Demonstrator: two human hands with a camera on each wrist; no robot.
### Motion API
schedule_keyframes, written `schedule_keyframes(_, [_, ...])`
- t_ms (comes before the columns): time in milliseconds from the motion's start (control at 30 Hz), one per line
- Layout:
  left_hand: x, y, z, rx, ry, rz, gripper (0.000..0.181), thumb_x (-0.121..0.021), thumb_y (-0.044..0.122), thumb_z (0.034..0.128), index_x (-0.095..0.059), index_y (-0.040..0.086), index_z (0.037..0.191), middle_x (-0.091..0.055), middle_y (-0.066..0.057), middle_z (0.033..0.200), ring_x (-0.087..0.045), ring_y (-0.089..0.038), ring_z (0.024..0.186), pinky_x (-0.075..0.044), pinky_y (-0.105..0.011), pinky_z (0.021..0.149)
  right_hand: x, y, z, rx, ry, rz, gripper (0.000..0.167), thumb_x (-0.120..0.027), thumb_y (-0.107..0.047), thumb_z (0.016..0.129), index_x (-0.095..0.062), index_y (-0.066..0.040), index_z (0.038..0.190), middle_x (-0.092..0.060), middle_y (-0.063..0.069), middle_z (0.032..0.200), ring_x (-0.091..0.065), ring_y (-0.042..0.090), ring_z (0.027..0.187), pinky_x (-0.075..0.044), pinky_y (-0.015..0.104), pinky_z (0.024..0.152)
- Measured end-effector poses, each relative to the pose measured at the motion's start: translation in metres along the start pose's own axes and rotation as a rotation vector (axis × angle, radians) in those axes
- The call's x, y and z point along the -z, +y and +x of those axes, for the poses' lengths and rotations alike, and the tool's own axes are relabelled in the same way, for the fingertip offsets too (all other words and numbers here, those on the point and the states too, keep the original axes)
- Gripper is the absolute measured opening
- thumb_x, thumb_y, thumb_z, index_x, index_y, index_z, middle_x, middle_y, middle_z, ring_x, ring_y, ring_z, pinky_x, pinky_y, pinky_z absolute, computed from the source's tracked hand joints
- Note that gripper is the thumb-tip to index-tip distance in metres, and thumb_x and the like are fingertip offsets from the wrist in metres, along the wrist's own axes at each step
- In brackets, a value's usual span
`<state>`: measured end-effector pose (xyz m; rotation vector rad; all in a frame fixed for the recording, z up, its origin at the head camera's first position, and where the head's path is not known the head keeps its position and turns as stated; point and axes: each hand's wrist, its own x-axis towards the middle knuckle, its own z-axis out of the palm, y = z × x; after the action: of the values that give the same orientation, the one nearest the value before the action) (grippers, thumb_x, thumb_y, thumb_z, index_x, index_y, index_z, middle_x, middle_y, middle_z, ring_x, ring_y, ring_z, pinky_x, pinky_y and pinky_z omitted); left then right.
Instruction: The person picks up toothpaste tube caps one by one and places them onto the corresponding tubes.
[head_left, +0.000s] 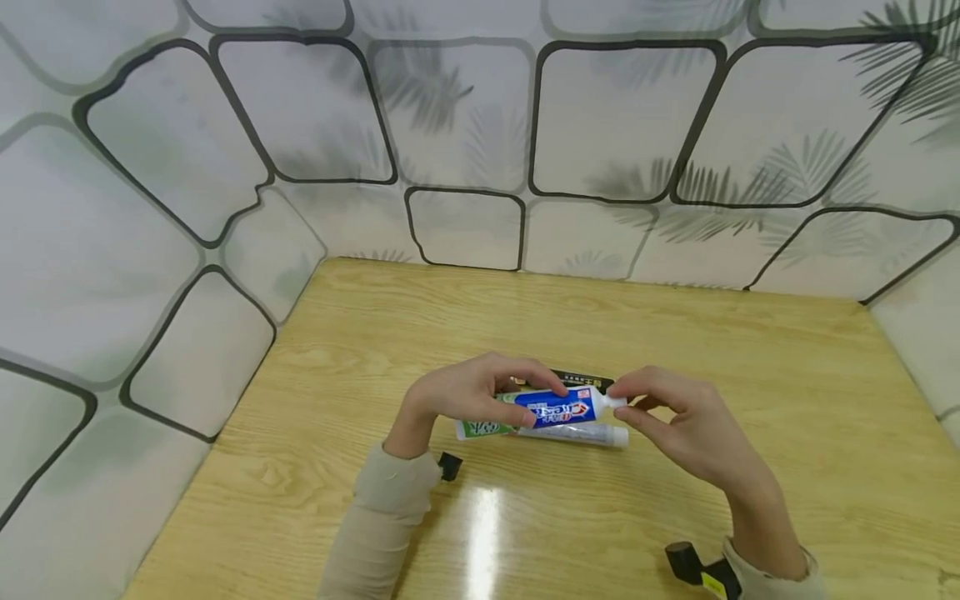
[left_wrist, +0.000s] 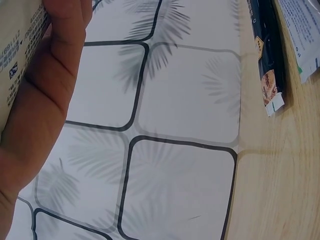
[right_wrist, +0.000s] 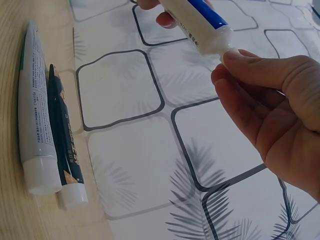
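Note:
A blue-and-white toothpaste tube (head_left: 555, 408) is held above the table, its label upside down in the head view. My left hand (head_left: 472, 390) grips its body between thumb and fingers. At the tube's right end, my right hand (head_left: 693, 429) pinches the small white cap (head_left: 612, 402) with thumb and fingertips. The right wrist view shows the tube's shoulder (right_wrist: 217, 40) leading into that pinch, where the thumb mostly covers the cap. Whether the cap is loose, I cannot tell.
Below the held tube, a white-and-green toothpaste tube (head_left: 585, 433) lies on the wooden table (head_left: 360, 333). A black tube (right_wrist: 64, 130) with a white cap lies close beside it. Patterned cloth walls (head_left: 465, 225) border the table at the back and sides.

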<state>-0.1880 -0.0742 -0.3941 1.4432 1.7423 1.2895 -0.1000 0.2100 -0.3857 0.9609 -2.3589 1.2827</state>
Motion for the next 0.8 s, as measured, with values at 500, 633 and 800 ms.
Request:
schedule_keyframes(500, [-0.002, 0.005, 0.003, 0.048, 0.02, 0.091, 0.038, -0.053, 0.01, 0.1031, -0.045, 0.007, 0.14, -0.057, -0.009, 0.128, -0.057, -0.009, 0.086, -0.051, -0.025, 0.071, -0.004, 0.005, 0.002, -0.063, 0.087, -0.017, 0.041, -0.077, 0.02, 0.071, -0.073, -0.006, 0.104, -0.073, 0.006, 0.094, -0.069, 0.007, 0.08, -0.054, 0.016, 0.071])
schedule_keyframes(633, [-0.003, 0.005, 0.001, 0.024, 0.075, 0.127, 0.038, -0.058, 0.01, 0.1008, -0.049, 0.009, 0.138, -0.06, -0.009, 0.125, -0.058, -0.009, 0.087, -0.05, -0.024, 0.067, -0.005, 0.003, 0.001, -0.182, 0.104, 0.01, 0.033, -0.074, 0.014, 0.08, -0.071, -0.005, 0.107, -0.073, 0.005, 0.092, -0.069, 0.006, 0.077, -0.055, 0.018, 0.068])
schedule_keyframes(800, [-0.003, 0.011, 0.004, -0.003, 0.13, 0.169, 0.037, -0.061, 0.011, 0.0993, -0.055, 0.01, 0.135, -0.06, -0.007, 0.126, -0.058, -0.009, 0.093, -0.053, -0.024, 0.073, -0.002, -0.001, 0.002, -0.221, 0.124, -0.001, 0.026, -0.071, 0.011, 0.085, -0.071, -0.006, 0.106, -0.072, 0.005, 0.089, -0.069, 0.006, 0.074, -0.055, 0.019, 0.065])
